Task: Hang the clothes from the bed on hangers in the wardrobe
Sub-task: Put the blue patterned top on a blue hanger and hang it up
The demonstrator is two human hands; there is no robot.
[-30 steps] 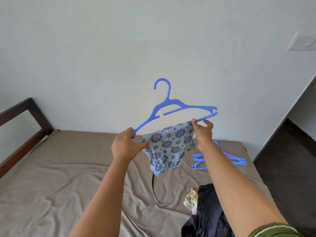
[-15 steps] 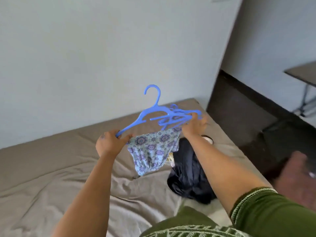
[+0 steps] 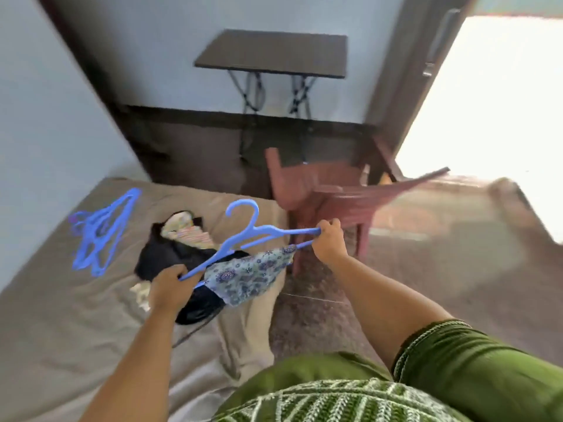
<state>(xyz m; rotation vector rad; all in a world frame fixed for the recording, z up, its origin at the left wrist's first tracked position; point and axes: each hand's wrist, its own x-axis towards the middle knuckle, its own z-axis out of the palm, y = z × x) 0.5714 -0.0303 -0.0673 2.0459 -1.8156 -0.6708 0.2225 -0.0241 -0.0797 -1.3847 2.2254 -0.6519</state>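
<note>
Here, far left: spare blue plastic hangers [image 3: 100, 233] heaped on wrinkled taupe bed sheet [image 3: 58, 318]. Beside them, dark clothes pile [image 3: 170, 254]. Your left hand [image 3: 169, 289] grips low end of blue hanger [image 3: 249, 239]; your right hand [image 3: 330, 239] curls round raised end. Thin floral-print garment [image 3: 248, 274] drapes over lower bar, sagging between both hands, above bed edge. Red-brown chair [image 3: 341, 193] beyond.
</note>
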